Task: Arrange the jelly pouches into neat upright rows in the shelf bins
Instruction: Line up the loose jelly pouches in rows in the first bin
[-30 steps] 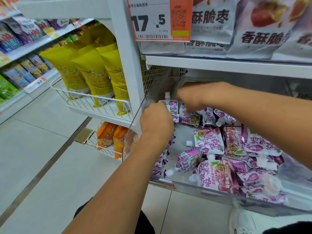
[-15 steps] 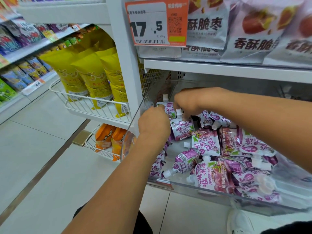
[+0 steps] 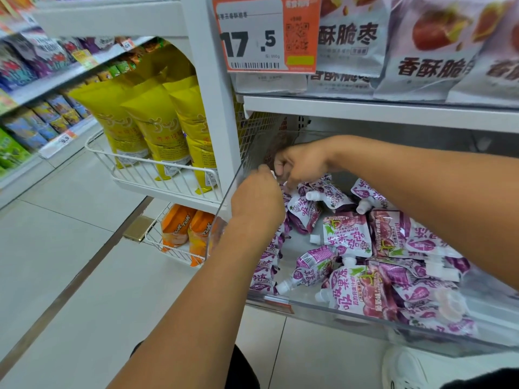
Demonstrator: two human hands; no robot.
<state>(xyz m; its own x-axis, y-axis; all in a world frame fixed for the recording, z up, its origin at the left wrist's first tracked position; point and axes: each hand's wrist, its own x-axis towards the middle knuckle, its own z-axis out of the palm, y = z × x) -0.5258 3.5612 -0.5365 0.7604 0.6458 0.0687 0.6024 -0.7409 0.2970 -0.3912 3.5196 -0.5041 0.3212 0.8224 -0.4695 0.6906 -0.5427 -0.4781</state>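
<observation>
Pale floor tiles (image 3: pixel 56 248) with a dark strip (image 3: pixel 84 265) running through them spread out to the left of and below the hands. A white shelf upright (image 3: pixel 216 108) rises just left of the hands, and a white shelf board (image 3: pixel 393 113) runs above them. Farther left, a long aisle shelf (image 3: pixel 42 88) recedes, evenly lit.

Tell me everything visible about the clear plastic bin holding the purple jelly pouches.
The clear plastic bin is a transparent, rigid-looking tray pulled out beneath a white shelf. Its left wall rises beside the white upright post. Purple-and-white spouted jelly pouches lie jumbled across its floor, with a row along the left wall. Both hands reach into its back left corner.
</observation>
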